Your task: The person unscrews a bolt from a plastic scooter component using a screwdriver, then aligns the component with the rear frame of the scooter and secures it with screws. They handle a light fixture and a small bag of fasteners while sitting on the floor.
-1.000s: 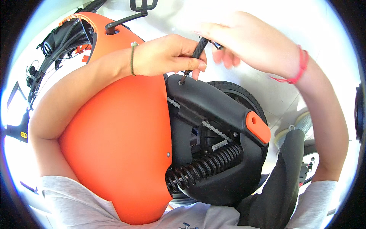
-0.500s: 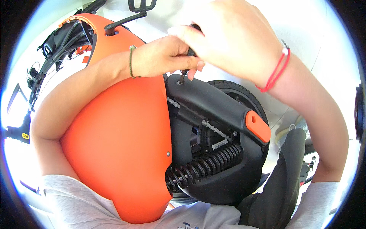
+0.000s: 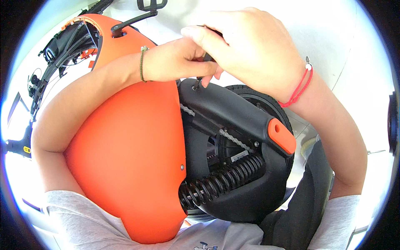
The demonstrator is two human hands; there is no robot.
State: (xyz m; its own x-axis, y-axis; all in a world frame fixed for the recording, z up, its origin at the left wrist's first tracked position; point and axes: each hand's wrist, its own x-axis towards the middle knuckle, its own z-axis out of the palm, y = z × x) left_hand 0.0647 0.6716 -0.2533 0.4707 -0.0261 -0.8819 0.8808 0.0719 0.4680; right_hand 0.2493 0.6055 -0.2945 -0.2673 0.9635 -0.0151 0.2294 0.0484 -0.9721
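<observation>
A dark screwdriver [image 3: 208, 57] is pointed down at a screw hole [image 3: 194, 88] in the black swingarm cover [image 3: 229, 102]. My right hand [image 3: 254, 46], with a red cord bracelet at its wrist, is closed around the top of the handle. Below it, my left hand [image 3: 179, 60] pinches the lower part of the screwdriver; its wrist wears a thin green cord. The fingers cover much of the tool, and I cannot tell whether the tip sits in the screw. My left forearm reaches over the large orange body shell [image 3: 129, 154].
A black coil spring [image 3: 225, 179] and a chain [image 3: 235, 139] show in the cover's opening. Behind it is a tyre [image 3: 254, 93]. A crank arm with a pedal [image 3: 153, 5] sticks out at the top. Cables and a frame [image 3: 54, 54] stand at the left. An orange insert [image 3: 281, 136] caps the cover's end.
My right hand has turned slightly on the handle, and its forearm has swung inward to the left. My left hand keeps its pinch. The whole scene has shifted a little.
</observation>
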